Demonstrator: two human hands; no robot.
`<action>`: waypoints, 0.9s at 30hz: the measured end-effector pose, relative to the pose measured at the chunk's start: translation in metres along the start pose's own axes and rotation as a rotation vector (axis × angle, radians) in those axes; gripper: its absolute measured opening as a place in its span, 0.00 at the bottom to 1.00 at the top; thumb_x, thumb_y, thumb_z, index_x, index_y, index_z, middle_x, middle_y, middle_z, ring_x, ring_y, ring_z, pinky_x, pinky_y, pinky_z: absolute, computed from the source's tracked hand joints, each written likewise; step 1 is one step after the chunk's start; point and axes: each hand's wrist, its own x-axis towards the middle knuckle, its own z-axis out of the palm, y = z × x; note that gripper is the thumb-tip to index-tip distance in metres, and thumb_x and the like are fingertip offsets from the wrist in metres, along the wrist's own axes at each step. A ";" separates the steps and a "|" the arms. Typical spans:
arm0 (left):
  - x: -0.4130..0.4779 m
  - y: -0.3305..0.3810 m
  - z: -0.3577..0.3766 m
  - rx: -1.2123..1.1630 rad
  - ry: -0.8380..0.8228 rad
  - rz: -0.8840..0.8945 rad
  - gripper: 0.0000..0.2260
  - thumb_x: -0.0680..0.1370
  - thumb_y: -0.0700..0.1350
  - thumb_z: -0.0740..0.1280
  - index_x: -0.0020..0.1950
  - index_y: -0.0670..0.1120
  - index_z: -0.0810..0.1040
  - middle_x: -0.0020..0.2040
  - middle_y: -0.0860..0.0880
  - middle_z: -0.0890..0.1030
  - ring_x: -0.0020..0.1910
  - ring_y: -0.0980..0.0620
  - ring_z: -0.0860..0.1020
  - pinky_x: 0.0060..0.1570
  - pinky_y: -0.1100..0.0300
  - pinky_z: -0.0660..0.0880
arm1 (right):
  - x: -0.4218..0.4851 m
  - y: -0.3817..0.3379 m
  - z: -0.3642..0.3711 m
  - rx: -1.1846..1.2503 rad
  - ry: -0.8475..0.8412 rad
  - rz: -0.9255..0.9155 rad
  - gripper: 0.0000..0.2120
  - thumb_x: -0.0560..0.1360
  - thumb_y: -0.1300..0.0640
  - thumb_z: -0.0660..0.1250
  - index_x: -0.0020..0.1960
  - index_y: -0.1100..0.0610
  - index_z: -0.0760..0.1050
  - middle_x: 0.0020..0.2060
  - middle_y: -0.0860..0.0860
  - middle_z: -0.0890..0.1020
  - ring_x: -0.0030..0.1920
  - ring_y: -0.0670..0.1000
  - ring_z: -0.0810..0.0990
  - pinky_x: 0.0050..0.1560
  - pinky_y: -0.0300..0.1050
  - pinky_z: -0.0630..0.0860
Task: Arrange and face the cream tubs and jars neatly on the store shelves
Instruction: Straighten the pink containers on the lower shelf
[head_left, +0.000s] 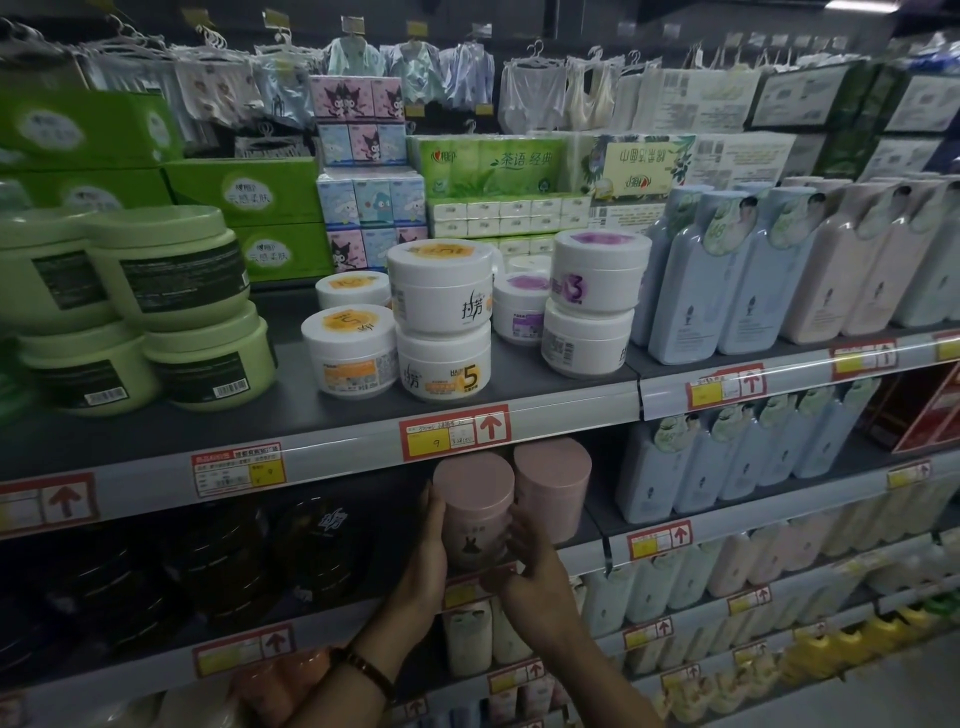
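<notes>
A pink jar (474, 512) was held upright at the front of the lower shelf (589, 519), under a red and yellow price label (453, 433). It was gripped from both sides: the left hand (426, 556) was curled round its left wall and the right hand (535, 571) was cupped against its right wall. A second pink jar (553, 488) was set just beside it, to the right and slightly behind. Dark tubs (218, 566) were ranged to the left on the same shelf. On the upper shelf (311, 410), white tubs (441, 332) were stacked in twos, with green tubs (171, 312) stacked to their left.
</notes>
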 end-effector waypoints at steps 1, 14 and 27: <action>0.000 -0.001 0.000 0.005 0.003 0.010 0.17 0.87 0.56 0.49 0.75 0.59 0.65 0.61 0.63 0.75 0.48 0.73 0.79 0.38 0.77 0.75 | 0.001 0.001 0.000 -0.001 -0.002 0.000 0.36 0.72 0.74 0.70 0.72 0.45 0.70 0.60 0.41 0.81 0.54 0.29 0.81 0.47 0.31 0.80; -0.002 -0.009 0.004 -0.028 0.033 -0.008 0.20 0.86 0.58 0.50 0.79 0.61 0.63 0.63 0.66 0.74 0.54 0.72 0.75 0.40 0.77 0.75 | 0.007 0.002 -0.007 0.004 -0.031 -0.043 0.34 0.72 0.71 0.73 0.69 0.43 0.73 0.54 0.37 0.86 0.55 0.35 0.83 0.48 0.34 0.80; -0.009 -0.032 0.020 0.255 0.389 0.081 0.22 0.75 0.50 0.74 0.64 0.52 0.68 0.64 0.49 0.69 0.63 0.49 0.71 0.52 0.58 0.71 | 0.013 0.015 -0.026 -0.022 0.172 -0.081 0.24 0.70 0.66 0.80 0.57 0.45 0.78 0.48 0.40 0.87 0.50 0.37 0.84 0.46 0.33 0.80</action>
